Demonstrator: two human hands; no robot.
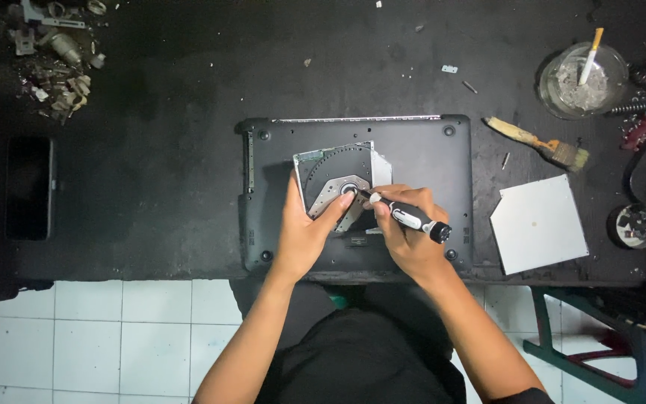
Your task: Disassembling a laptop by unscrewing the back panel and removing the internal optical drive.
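Note:
An upside-down black laptop (420,150) lies on the dark workbench. On its base rests an opened optical drive (323,176) with a black tray and a metal hub. My left hand (304,236) steadies the drive, its thumb next to the hub. My right hand (405,232) grips a black and silver screwdriver (409,217), whose tip touches the hub at the drive's middle.
A flat grey metal drive cover (538,224) lies right of the laptop, beside a paintbrush (540,142) and a glass ashtray (583,78). A black phone (30,187) sits far left, loose scrap parts (54,52) top left. The bench's front edge borders a white tiled floor.

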